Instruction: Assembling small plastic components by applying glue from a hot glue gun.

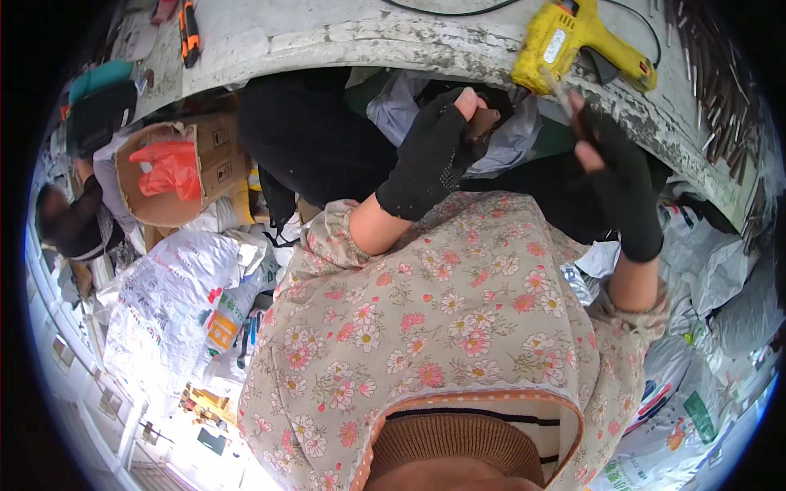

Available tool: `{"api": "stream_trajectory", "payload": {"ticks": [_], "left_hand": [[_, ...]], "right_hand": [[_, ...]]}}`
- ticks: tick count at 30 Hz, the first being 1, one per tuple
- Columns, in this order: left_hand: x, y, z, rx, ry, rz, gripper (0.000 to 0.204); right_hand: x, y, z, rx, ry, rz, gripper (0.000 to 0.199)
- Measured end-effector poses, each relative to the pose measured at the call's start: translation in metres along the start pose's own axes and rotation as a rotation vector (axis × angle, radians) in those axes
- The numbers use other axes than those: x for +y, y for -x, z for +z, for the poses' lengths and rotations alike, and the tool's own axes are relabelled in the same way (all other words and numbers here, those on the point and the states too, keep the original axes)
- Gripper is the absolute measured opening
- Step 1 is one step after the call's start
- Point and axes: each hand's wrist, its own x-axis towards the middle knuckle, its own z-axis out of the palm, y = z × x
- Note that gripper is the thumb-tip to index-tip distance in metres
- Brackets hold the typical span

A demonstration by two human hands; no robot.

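Observation:
My left hand (427,155), in a black fingerless glove, is closed around a small brown piece (484,123) with a notched end. What the piece is cannot be made out. My right hand (618,168), gloved the same way, grips a thin stick-like tool (580,124) with a brown handle and a pale tip; motion blurs it. Just beyond the two hands, a yellow glue gun (565,41) lies at the table edge, its dark nozzle pointing toward me. Below my left hand, a pale plastic bag (397,106) sits between my knees.
The worn white table (327,41) curves across the front. Many thin brown sticks (716,90) lie at its right end, orange-black cutters (189,37) at its left. A cardboard box (214,168) holds a red bag (170,169). Stuffed plastic bags (168,295) crowd both sides; another person (78,217) sits far left.

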Motion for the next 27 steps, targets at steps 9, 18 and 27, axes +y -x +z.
{"api": "stream_trajectory", "payload": {"ticks": [9,18,27], "left_hand": [[0.012,0.008,0.012,0.073,0.119,-0.285,0.033],[0.022,0.014,0.003,-0.101,-0.473,0.195,0.025],[0.005,0.005,-0.016,-0.149,-0.563,0.165,0.016]], "right_hand": [[-0.039,0.019,0.008,-0.153,0.001,0.002,0.039],[-0.063,0.01,0.003,-0.286,0.217,0.015,0.035],[-0.036,0.005,0.034,-0.198,0.129,0.0,0.03]]}}
